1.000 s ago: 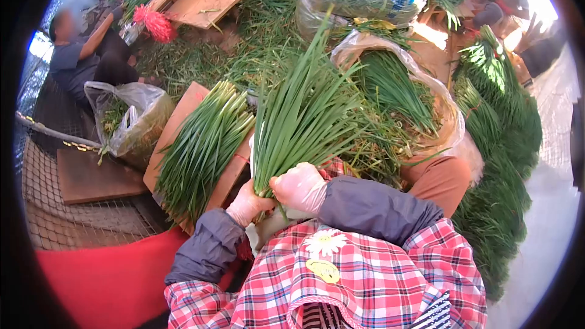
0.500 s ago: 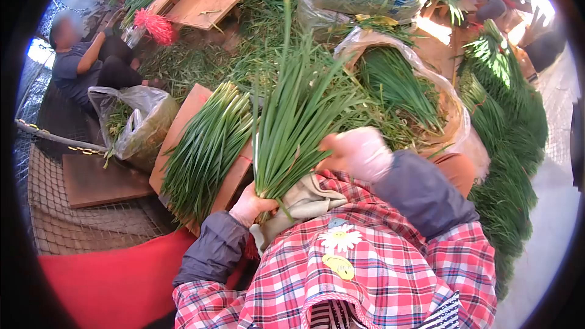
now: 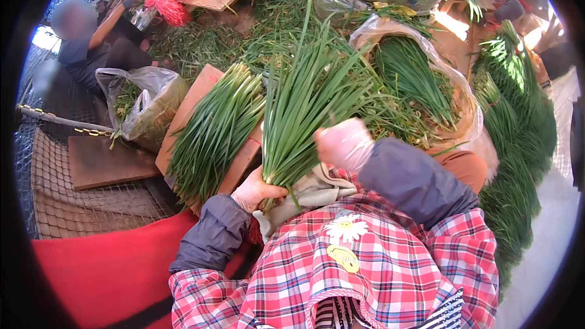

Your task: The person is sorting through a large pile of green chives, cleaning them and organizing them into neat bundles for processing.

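My left hand (image 3: 258,192) is closed around the base of a bunch of garlic chives (image 3: 301,109), whose long green leaves fan upward and away from me. One bent stalk sticks out below the grip. My right hand (image 3: 346,145), a pale covering over its wrist, is curled closed at the right side of the bunch. What its fingers hold, if anything, is not clear. Left of the bunch, a thick pile of chives (image 3: 216,134) lies on a wooden board (image 3: 173,137), pale ends toward the back. A beige cloth (image 3: 311,195) covers my lap.
An open plastic bag of chives (image 3: 414,79) stands ahead right. Stacked chives (image 3: 518,140) line the right side. Another plastic bag (image 3: 149,106) sits at left, near a seated person (image 3: 91,49). Loose leaves cover the ground ahead. A pink-red string bundle (image 3: 167,8) lies at the back.
The whole view has shifted, with the scene sliding slightly right and up. My left hand still grips the chives. My right hand stays beside the bunch, curled more tightly. The seated person's pose has changed.
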{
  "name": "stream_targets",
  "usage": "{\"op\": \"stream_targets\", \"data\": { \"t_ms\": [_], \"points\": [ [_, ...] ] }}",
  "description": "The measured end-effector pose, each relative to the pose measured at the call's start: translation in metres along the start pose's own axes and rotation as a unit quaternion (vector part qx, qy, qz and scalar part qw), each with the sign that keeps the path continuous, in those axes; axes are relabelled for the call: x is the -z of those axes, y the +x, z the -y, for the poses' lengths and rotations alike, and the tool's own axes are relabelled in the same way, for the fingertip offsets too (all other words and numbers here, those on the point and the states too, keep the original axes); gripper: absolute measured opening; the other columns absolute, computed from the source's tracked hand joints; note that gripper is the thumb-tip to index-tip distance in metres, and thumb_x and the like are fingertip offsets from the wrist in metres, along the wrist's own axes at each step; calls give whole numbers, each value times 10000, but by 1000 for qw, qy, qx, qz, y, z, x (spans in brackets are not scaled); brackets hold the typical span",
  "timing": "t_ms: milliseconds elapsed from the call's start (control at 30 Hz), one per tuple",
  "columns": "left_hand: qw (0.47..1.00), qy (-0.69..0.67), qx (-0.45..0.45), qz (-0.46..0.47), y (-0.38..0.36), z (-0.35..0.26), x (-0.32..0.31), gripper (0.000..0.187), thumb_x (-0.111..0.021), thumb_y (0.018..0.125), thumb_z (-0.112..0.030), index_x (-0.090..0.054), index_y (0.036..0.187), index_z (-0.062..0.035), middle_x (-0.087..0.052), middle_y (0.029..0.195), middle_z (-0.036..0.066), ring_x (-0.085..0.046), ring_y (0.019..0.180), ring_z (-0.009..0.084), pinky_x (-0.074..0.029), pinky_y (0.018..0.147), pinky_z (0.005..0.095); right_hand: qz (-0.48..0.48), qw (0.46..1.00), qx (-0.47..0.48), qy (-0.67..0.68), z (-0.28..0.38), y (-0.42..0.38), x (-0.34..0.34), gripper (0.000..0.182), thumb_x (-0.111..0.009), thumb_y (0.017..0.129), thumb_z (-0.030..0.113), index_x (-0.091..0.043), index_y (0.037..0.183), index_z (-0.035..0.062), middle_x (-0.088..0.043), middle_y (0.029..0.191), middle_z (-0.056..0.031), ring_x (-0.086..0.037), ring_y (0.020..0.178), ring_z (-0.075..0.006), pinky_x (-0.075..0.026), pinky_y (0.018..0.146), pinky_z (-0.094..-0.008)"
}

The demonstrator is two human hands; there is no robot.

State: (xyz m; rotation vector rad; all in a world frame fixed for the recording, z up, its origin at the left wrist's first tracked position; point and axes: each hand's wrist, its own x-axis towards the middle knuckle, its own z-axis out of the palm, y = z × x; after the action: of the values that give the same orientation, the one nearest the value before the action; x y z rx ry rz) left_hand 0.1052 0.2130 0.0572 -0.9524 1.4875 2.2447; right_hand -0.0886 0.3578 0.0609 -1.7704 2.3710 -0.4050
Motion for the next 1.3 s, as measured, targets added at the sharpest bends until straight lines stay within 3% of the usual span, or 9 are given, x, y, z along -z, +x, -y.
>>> {"op": "stream_targets", "data": {
  "t_ms": [167, 333, 400, 600, 933, 1000, 1067, 1200, 1300],
  "points": [
    [1000, -9, -17, 4, 2, 13, 12, 383, -635, 672, 79, -536, 1039, 27, -597, 776, 109, -586, 596, 177, -480, 534, 286, 376, 903, -148, -148, -106, -45, 22, 237, -596, 746, 255, -697, 900, 104, -670, 811, -114, -647, 782, -294, -511, 675, -396],
    [1000, -11, -15, 23, 8, 21, 21, 436, -672, 642, 59, -546, 1055, -3, -608, 819, 88, -598, 639, 175, -502, 577, 289, -90, 961, -232, 116, -157, -28, 56, 244, -556, 802, 252, -672, 991, 152, -636, 941, -145, -604, 870, -319, -488, 752, -400],
    [1000, -11, -5, 18, 9, 18, 19, 427, -676, 634, 54, -552, 1039, -5, -613, 820, 82, -602, 646, 175, -501, 586, 288, -117, 972, -170, 111, -178, -2, 45, 248, -558, 808, 254, -667, 1010, 158, -642, 949, -135, -607, 890, -313, -489, 767, -395],
    [1000, 6, 12, 7, 10, 16, 18, 425, -685, 629, 43, -557, 1031, -11, -615, 815, 73, -601, 648, 168, -494, 588, 287, 131, 982, -109, -76, -162, 66, 26, 299, -582, 787, 285, -647, 1078, 248, -660, 979, -83, -624, 941, -257, -464, 819, -390],
    [1000, 7, 12, 7, 11, 8, 14, 413, -687, 630, 47, -557, 1018, -10, -612, 794, 74, -592, 630, 166, -480, 571, 280, 33, 924, -368, -101, -219, 52, -13, 200, -565, 814, 257, -655, 955, 149, -669, 822, -61, -653, 792, -253, -474, 743, -391],
    [1000, -4, 11, 13, 11, 11, 17, 400, -684, 635, 47, -560, 1011, -8, -612, 788, 78, -592, 629, 167, -478, 569, 282, -11, 931, -250, -267, -234, 4, -8, 216, -625, 779, 316, -685, 907, 152, -665, 798, -61, -655, 763, -237, -486, 675, -388],
    [1000, -7, 14, 16, 11, 13, 21, 389, -683, 639, 47, -562, 1005, -6, -612, 785, 82, -591, 628, 169, -478, 570, 284, 179, 919, -306, -172, -203, -2, 57, 208, -596, 790, 256, -694, 946, 159, -671, 907, -72, -638, 884, -222, -494, 709, -376],
    [999, -17, 14, 29, 14, 12, 21, 375, -687, 644, 40, -567, 997, -3, -610, 784, 86, -590, 625, 173, -480, 575, 287, -97, 961, -190, 177, -168, -36, 61, 150, -610, 767, 174, -688, 885, 125, -663, 837, -107, -631, 806, -276, -500, 728, -362],
    [999, -20, 15, 39, 12, 13, 21, 378, -691, 646, 38, -565, 999, -4, -609, 784, 83, -589, 624, 171, -480, 574, 285, 22, 971, -163, 174, -118, -30, 54, 297, -638, 740, 361, -687, 918, 129, -662, 843, -111, -632, 807, -280, -497, 737, -365]
  ]
}}
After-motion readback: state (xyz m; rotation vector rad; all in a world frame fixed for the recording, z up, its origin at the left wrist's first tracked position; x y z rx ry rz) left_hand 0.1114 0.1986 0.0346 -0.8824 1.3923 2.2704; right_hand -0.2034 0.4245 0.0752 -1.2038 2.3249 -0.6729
